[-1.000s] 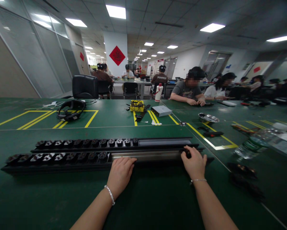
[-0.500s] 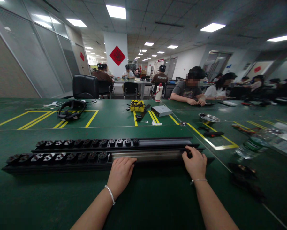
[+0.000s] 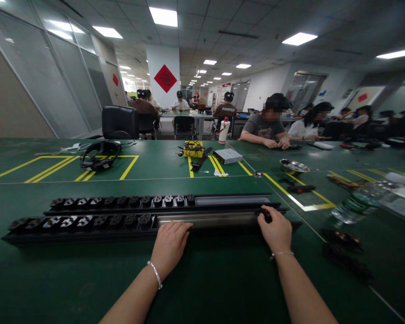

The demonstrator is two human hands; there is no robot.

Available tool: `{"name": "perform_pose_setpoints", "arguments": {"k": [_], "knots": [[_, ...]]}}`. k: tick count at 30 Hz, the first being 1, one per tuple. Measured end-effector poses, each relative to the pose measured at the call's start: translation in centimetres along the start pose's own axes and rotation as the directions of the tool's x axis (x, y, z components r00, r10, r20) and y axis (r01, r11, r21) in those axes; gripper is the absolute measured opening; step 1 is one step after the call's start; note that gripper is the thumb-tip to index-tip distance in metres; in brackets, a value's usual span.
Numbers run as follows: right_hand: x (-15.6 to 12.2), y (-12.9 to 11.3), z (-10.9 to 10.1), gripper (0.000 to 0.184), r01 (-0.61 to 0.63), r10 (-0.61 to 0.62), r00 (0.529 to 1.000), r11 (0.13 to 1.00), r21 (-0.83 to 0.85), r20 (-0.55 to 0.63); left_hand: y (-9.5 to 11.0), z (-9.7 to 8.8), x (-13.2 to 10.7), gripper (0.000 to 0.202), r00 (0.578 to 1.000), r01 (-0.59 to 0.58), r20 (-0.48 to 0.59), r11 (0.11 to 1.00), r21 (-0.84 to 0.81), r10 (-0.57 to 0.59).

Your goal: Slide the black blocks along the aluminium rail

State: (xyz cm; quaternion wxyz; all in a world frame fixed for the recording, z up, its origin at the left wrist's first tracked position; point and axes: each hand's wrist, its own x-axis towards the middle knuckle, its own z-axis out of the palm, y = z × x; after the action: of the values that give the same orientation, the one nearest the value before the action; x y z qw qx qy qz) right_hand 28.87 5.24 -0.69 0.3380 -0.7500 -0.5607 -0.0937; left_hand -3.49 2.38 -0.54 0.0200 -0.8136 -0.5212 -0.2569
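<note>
Two long black channel strips lie side by side, and plug socket modules fill their left portions. My left hand [image 3: 170, 245] rests on the near channel strip [image 3: 222, 219], its fingers bent over the front edge just right of the last socket module [image 3: 146, 219] there. The thumb is largely hidden. At the right end of the same strip, my right hand [image 3: 277, 229] has its thumb and fingers closed around a small black socket module [image 3: 265, 215], partly covered by the fingers. Behind lies the far channel strip [image 3: 232, 201], its right part without modules.
To the right stand a plastic water bottle [image 3: 356, 204] and dark loose parts [image 3: 344, 243]. A metal bowl [image 3: 294, 166], a grey box [image 3: 227, 156], a yellow box with cables [image 3: 193, 149] and a black headset [image 3: 101, 155] sit farther back. A co-worker [image 3: 268, 126] sits across the table.
</note>
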Motion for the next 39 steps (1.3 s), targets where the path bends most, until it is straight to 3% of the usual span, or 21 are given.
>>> {"name": "perform_pose_setpoints", "arguments": {"k": [8,39], "knots": [[-0.08,-0.01,0.29,0.036,-0.006,0.006,0.999,1.0,-0.011,-0.044,0.15,-0.26,-0.02,0.026,1.0,0.002,0.008,1.0,-0.006,-0.002],[-0.03,0.52,0.51,0.036,-0.034,0.034,0.999,0.999,-0.012,-0.011,0.1,-0.2,-0.03,0.027,1.0,0.003,-0.002,1.0,0.003,-0.003]]}}
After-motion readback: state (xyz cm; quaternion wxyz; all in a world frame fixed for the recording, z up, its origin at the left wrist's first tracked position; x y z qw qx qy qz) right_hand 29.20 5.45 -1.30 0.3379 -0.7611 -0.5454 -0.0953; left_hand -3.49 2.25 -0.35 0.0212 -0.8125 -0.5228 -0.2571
